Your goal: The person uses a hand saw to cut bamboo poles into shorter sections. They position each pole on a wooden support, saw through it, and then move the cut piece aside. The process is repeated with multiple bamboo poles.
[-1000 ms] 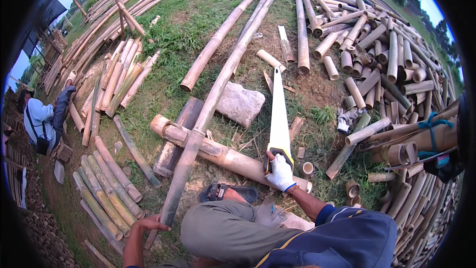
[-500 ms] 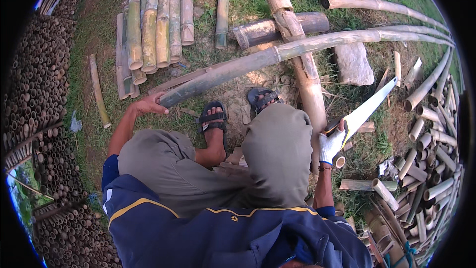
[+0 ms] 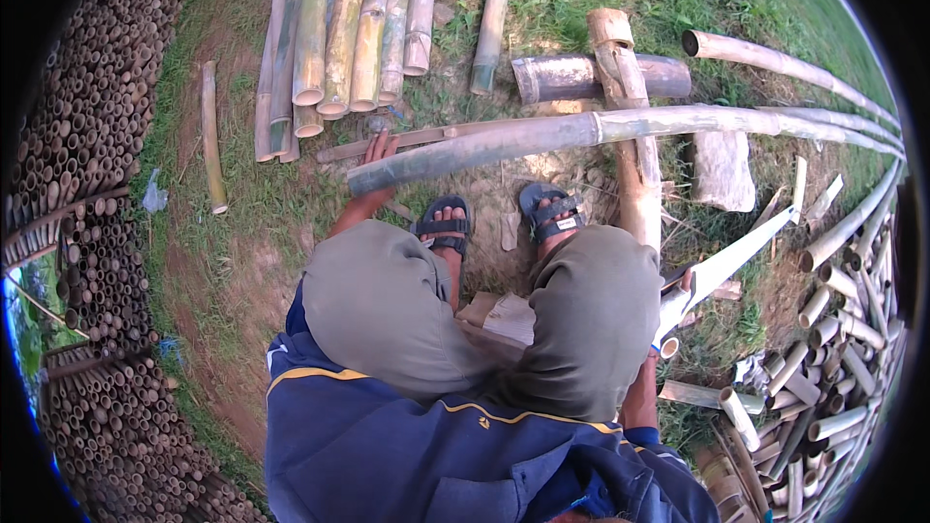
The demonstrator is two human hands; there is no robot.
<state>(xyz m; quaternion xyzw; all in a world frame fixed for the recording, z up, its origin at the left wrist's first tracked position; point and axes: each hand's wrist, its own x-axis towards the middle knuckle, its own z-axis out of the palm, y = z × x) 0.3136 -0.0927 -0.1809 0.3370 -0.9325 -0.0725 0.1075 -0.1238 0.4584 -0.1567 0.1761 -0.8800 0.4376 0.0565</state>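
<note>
A long green-and-tan bamboo pole [image 3: 484, 147] runs across in front of my legs, resting over a thick upright-lying bamboo post [image 3: 636, 184]. My left hand [image 3: 381, 147] is under the pole near its cut left end; its fingers come up on the far side, while the palm is hidden by the pole. At my right knee, my right hand [image 3: 670, 306], in a white glove, is closed round the handle of a handsaw [image 3: 741, 254]. The saw's pale blade slants away to the far right. My knee and the saw partly cover that hand.
Cut bamboo lengths [image 3: 371, 34] lie side by side at the far left. A dark bamboo piece [image 3: 557, 79] crosses under the post, beside a stone block [image 3: 724, 169]. Short offcuts [image 3: 852, 368] are heaped at right; stacked bamboo [image 3: 107, 116] lines the left.
My left hand has gone from the pole's end to underneath it. My right hand and the saw have shifted slightly right and lower. The view has swung, moving the scene right.
</note>
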